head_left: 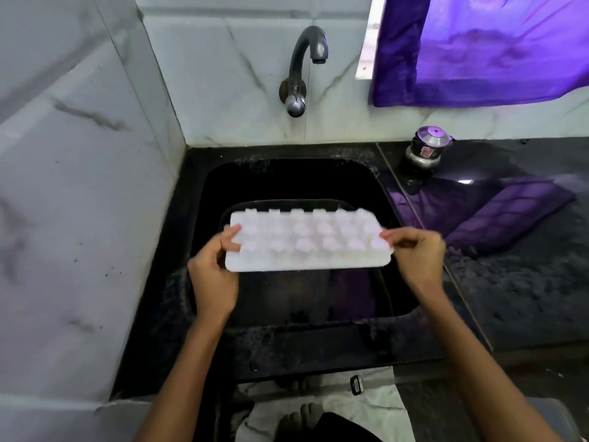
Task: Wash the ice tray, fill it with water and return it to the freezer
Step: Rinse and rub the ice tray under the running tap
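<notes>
A white plastic ice tray (pixel 307 242) hangs over the black sink (pixel 204 199), its bumpy cell bottoms facing up toward me. My left hand (pixel 215 269) grips its left end, fingers curled over the edge. Its right end is pinched by my right hand (pixel 417 253) between thumb and fingertips. The tray lies level, long side left to right. Above the sink a dark metal tap (pixel 307 55) sticks out of the wall, with no water running from it.
Marble-look tiles cover the wall on the left and behind the sink. A black counter (pixel 516 282) runs to the right, with a small metal lidded pot (pixel 427 148) at its back. A purple curtain (pixel 484 49) hangs at upper right.
</notes>
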Tool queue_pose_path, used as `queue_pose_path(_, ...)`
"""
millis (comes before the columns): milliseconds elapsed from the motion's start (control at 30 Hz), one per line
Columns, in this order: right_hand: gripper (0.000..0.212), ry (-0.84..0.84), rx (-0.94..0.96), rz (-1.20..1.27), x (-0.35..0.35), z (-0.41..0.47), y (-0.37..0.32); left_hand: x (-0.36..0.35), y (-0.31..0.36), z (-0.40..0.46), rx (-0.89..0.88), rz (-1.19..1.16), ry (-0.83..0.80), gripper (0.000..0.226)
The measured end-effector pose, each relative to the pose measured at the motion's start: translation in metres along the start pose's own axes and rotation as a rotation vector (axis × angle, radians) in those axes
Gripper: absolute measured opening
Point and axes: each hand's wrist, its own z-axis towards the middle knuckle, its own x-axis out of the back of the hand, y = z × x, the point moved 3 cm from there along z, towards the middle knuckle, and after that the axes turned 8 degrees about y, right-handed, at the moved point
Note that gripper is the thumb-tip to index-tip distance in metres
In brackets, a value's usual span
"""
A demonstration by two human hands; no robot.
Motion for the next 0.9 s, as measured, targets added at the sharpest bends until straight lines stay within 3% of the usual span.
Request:
queue_pose_path(167, 0.045, 0.141, 0.182, 0.163, 0.02, 0.016, -0.041, 0.011, 0.034, 0.019, -0.19, -0.117, 0.045, 0.031)
queue_pose_path(367, 0.034, -0.092, -0.027, -0.233, 0.0, -0.031, 0.017, 0.002, -0.017, -0.032, 0.183, 0.086, -0.057, 0.042)
queue_pose_path(500, 0.041, 0.045, 0.063, -0.029, 0.014, -0.009, -0.018, 0.013, 0.013, -0.011, -0.017, 0.013, 0.085, 0.042)
queue_pose_path(633, 0.048, 0.135, 0.167, 0.088, 0.018, 0.004, -0.043, 0.018, 0.033, 0.007, -0.132, -0.119, 0.144, 0.021)
queue_pose_path(800, 0.035, -0.08, 0.036, -0.168, 0.0, -0.032, 0.008, 0.014, -0.017, -0.03, 0.22, 0.044, -0.033, 0.041)
queue_pose_path(900, 0.045, -0.127, 0.049, -0.125, 0.006, -0.036, 0.014, 0.019, -0.021, -0.035, 0.215, 0.014, -0.081, 0.037)
